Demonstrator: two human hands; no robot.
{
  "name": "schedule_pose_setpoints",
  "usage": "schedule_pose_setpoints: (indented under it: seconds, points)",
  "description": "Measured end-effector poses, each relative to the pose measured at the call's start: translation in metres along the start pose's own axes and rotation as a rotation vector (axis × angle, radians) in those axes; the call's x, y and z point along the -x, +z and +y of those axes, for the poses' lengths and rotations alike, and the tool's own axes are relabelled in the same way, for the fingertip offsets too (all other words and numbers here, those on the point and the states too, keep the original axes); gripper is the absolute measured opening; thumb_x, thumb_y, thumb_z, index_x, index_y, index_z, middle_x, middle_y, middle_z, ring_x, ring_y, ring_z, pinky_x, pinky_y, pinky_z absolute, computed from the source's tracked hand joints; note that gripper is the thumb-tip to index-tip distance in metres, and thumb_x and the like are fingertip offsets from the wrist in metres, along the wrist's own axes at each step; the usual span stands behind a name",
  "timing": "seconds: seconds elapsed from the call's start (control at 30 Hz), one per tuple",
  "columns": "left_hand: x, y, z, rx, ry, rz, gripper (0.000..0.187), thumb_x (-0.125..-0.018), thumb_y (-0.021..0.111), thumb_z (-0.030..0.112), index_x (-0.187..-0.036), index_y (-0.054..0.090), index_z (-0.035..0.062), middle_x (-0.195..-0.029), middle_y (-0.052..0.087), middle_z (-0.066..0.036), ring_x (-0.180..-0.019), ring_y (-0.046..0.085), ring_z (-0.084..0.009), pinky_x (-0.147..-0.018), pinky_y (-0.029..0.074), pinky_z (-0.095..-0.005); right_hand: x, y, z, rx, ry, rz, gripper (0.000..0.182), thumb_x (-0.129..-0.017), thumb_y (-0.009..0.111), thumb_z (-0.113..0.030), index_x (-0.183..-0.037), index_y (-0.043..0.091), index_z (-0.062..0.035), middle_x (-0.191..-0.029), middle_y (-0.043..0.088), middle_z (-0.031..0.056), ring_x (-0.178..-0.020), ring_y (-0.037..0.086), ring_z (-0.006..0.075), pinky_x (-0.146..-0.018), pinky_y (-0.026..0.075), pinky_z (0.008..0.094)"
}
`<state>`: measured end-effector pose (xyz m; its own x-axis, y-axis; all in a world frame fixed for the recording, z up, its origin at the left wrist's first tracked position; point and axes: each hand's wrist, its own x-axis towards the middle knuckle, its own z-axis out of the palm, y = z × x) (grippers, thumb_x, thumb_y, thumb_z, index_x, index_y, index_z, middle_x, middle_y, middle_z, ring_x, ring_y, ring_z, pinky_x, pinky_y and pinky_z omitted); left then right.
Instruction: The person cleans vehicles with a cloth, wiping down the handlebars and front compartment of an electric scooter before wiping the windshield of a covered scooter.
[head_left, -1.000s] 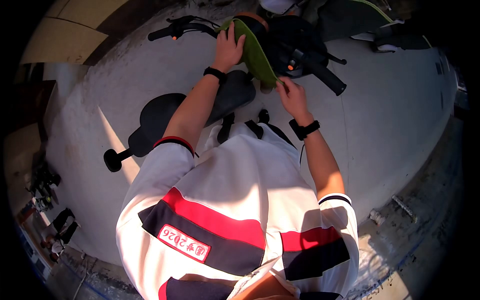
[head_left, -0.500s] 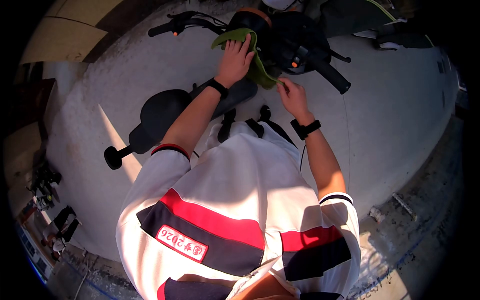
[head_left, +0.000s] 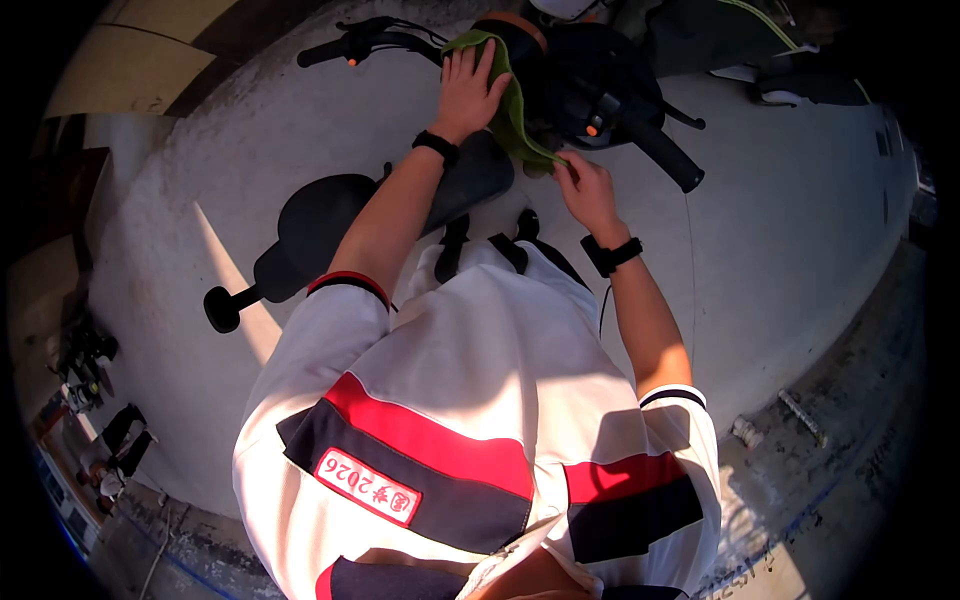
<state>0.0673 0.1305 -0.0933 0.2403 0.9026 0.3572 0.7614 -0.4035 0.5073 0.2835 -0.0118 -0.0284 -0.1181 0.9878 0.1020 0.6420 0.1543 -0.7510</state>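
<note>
Concrete flr [head_left: 800,230] ran under L hand [head_left: 470,92] & R hand [head_left: 587,195]. Motor scooter [head_left: 475,175] stood on it beneath L hand; black shoes [head_left: 528,226] rested bodyward of both.

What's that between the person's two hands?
In the head view, a green cloth lies there, running from under the left hand to the right hand, which pinches its end.

We see a limp green cloth [head_left: 514,112], its face matt and soft-looking. The black seat [head_left: 325,225] strikes us as smooth and dull, like vinyl, the handlebar grip [head_left: 667,158] as matt rubber or plastic. We read the white shirt [head_left: 450,350] as matt, creased fabric, and the pale floor [head_left: 780,250] as smooth concrete, rough and blotchy along its lower right edge.
</note>
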Motion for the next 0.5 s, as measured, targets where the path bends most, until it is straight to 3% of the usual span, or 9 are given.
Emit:
schedule_pose_setpoints:
  seconds: [0.1, 0.3, 0.4, 0.5]
  points:
    - [0.006, 0.008, -0.007, 0.14, -0.03, 0.153, 0.066, -0.1, 0.045, 0.043, -0.15, 0.029, 0.0029, -0.151, 0.027, -0.026, -0.14, 0.024, -0.0439, -0.114, 0.02, -0.0539, 0.001, -0.001, -0.003, -0.026, 0.006, 0.012, 0.015, -0.089, 0.064, -0.013, -0.102, 0.065, -0.0066, -0.072, 0.066, 0.0135, -0.062, 0.066, 0.0294, -0.055, 0.049, 0.0367]
    - [0.029, 0.0, -0.013, 0.297, -0.126, 0.061, 0.064, -0.101, 0.048, 0.033, -0.149, 0.025, -0.0016, -0.153, 0.021, -0.029, -0.138, 0.026, -0.0467, -0.114, 0.025, -0.0472, 0.003, 0.004, 0.004, -0.025, 0.0, 0.023, 0.014, -0.09, 0.064, -0.013, -0.102, 0.065, -0.0063, -0.072, 0.066, 0.0141, -0.062, 0.066, 0.0293, -0.055, 0.049, 0.0366]
    - [0.046, -0.005, -0.016, 0.417, -0.169, 0.05, 0.059, -0.099, 0.053, 0.027, -0.144, 0.031, -0.0041, -0.15, 0.025, -0.03, -0.135, 0.033, -0.0464, -0.112, 0.03, -0.0459, 0.004, 0.006, 0.007, -0.03, 0.013, 0.014, 0.014, -0.09, 0.064, -0.014, -0.102, 0.066, -0.0067, -0.072, 0.066, 0.0139, -0.062, 0.065, 0.0296, -0.055, 0.049, 0.0367]
    - [0.059, -0.009, -0.024, 0.734, -0.378, -0.078, 0.057, -0.095, 0.061, 0.018, -0.139, 0.032, -0.0045, -0.145, 0.033, -0.03, -0.134, 0.04, -0.0409, -0.108, 0.036, -0.0439, 0.005, 0.008, 0.012, -0.031, 0.011, 0.006, 0.014, -0.091, 0.064, -0.015, -0.102, 0.066, -0.0069, -0.072, 0.066, 0.0136, -0.062, 0.065, 0.0295, -0.054, 0.049, 0.0367]
